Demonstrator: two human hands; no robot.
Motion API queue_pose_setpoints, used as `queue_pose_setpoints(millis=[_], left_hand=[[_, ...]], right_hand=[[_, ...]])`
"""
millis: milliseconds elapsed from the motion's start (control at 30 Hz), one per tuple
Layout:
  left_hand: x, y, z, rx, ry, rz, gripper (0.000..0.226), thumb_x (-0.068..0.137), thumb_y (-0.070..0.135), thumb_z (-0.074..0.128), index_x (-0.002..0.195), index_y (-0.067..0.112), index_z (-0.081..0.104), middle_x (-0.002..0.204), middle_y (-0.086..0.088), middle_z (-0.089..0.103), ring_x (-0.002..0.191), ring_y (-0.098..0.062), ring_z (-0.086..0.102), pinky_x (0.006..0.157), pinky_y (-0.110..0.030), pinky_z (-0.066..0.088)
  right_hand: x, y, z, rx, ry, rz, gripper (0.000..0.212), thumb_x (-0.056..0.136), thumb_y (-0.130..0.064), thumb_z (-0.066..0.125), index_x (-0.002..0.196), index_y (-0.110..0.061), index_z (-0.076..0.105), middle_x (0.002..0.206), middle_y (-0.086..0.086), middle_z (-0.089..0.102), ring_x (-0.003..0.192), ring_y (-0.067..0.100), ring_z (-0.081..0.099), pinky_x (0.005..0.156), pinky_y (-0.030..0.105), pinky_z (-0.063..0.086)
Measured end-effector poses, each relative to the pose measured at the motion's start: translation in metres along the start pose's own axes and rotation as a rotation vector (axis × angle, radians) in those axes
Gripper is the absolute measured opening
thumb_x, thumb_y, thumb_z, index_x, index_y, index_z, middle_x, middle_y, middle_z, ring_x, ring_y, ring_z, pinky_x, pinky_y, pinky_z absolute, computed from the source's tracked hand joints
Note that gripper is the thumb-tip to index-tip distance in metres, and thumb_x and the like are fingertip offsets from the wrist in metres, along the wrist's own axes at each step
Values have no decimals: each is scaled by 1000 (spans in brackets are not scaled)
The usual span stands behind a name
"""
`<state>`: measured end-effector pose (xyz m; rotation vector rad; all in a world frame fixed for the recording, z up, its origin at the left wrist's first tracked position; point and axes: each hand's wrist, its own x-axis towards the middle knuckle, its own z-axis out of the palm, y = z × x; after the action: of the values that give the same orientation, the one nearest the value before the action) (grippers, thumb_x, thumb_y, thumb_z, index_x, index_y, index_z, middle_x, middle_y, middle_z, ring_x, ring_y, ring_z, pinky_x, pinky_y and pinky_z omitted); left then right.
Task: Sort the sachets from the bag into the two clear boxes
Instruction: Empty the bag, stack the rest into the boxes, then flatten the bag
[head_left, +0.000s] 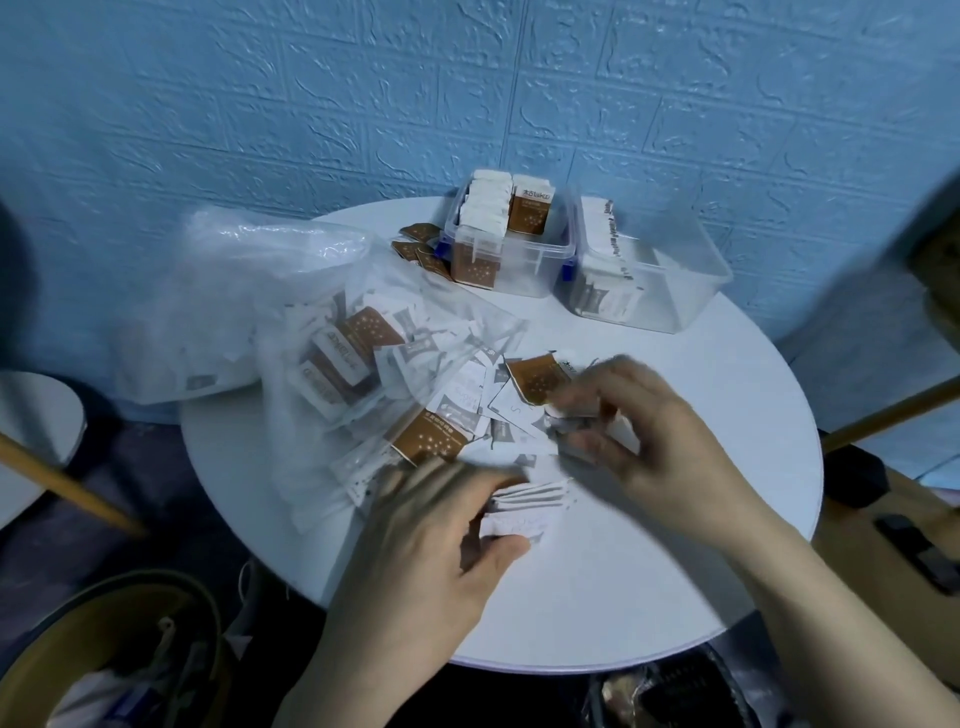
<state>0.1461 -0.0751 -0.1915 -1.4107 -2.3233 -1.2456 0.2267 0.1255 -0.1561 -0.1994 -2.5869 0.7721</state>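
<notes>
Surface (649, 582) round, white, carrying everything, both hands low over its near half. Bag (291, 332) clear plastic, slumped just beyond and left of left hand (431, 540), mouth spilling sachets toward both hands. Right clear box (670, 270) well beyond right hand (649, 431), partly filled with white sachets stacked on edge against its left wall. Left clear box (511, 260) touching or just beside it, well beyond both hands, packed with upright brown-and-white sachets, blue latches on its sides. Few brown sachets (418, 249) lying loose on surface just left of that box. Loose pile of sachets (467, 410) between bag mouth and right hand, just beyond left fingertips. Left hand palm down, thumb and fingers clamped on small stack of white sachets (524, 506) held on edge, touching or just above surface. Right hand fingers curled, pinching sachets at its fingertips, one brown sachet (537, 382) sticking out just beyond them; motion blur, exact count in grip unreadable. Brown sachet (428, 439) in bag mouth just beyond left fingers.
</notes>
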Motion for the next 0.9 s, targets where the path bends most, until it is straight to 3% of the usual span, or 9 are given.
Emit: queue_pose_setpoints(millis=[67,167,333,433,500,567,633,700,900], left_hand=[[-1,-2,0,10,-6,19,37,75,50,58,109,34,64,99,24,58,94,-1,51,83,-30,36],[0,-2,1,32,-10,46,36,75,51,59,107,34,63,100,24,57,93,-3,50,84,-30,37],[0,-1,3,42,60,54,40,74,49,57,110,35,58,101,24,47,90,-2,46,80,-26,36],[0,-1,3,48,62,19,41,73,52,57,112,37,59,98,24,50,89,-2,46,80,-27,36],[-1,-1,3,49,47,1,43,72,53,58,112,38,60,99,23,52,90,-3,47,81,-28,37],[-2,-1,2,30,19,-46,46,70,57,58,113,41,60,98,22,55,91,-4,47,80,-29,39],[-2,-1,2,50,12,-49,48,68,59,58,113,41,60,97,23,55,89,-3,44,77,-28,42],[-1,-1,1,74,19,-18,49,67,57,58,112,39,61,95,25,51,88,-1,43,76,-27,40],[-1,1,1,152,23,21,54,67,56,55,118,38,56,90,28,41,87,-1,39,75,-25,35]], right_hand=[[11,13,-2,-234,-1,-37,39,79,-32,70,117,-25,64,113,-9,54,103,18,51,89,30,42],[23,27,-3,-208,-36,40,39,80,-39,75,116,-26,66,110,-7,59,103,21,53,87,34,44],[31,34,-2,-166,114,153,28,75,-27,81,101,-29,68,90,-22,54,77,0,48,68,25,37],[28,24,2,-164,168,111,21,77,-31,80,93,-30,67,90,-20,54,78,-6,48,67,21,40],[28,13,6,-132,77,12,31,76,-48,76,98,-28,69,96,-17,56,89,-3,51,76,17,43],[32,7,11,-200,-68,-38,59,70,-67,68,114,-28,68,106,-11,55,103,10,51,86,29,47],[39,6,11,-301,-196,19,88,62,-81,58,132,-27,57,116,-6,50,111,18,46,92,40,45],[45,4,10,-358,-243,68,102,55,-85,48,139,-26,50,120,-3,47,114,19,43,96,41,41],[48,3,5,-332,-275,144,93,59,-83,40,138,-35,49,118,-7,42,109,14,47,94,41,44]])
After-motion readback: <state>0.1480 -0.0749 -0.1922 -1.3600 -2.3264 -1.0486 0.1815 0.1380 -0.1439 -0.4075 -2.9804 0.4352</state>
